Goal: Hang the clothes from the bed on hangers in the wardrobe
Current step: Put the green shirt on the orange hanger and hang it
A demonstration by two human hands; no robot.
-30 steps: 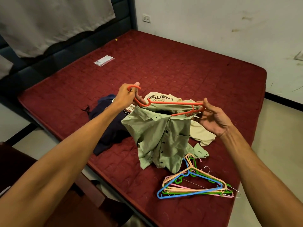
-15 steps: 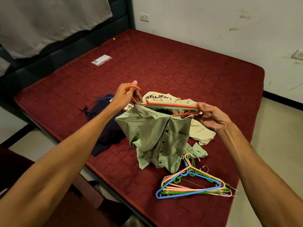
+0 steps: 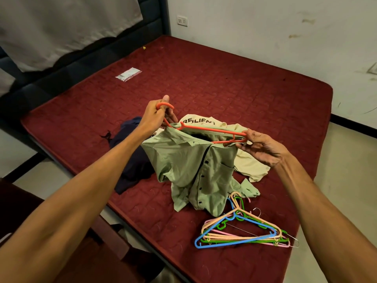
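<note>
A pale green button shirt hangs from an orange plastic hanger above the red mattress. My left hand grips the hanger's hook. My right hand pinches the hanger's right end together with the shirt's shoulder. The shirt's lower part rests crumpled on the mattress. Behind it lie a cream printed t-shirt and a dark navy garment. The wardrobe is out of view.
A pile of several coloured plastic hangers lies near the mattress's front right corner. A small clear packet lies far left on the bed. A dark headboard and white walls stand behind; brown furniture sits at lower left.
The hanger with the shirt has dropped slightly and my right hand has closed onto the hanger's right end, pulling the shirt shoulder over it. My left hand keeps hold of the hook.
</note>
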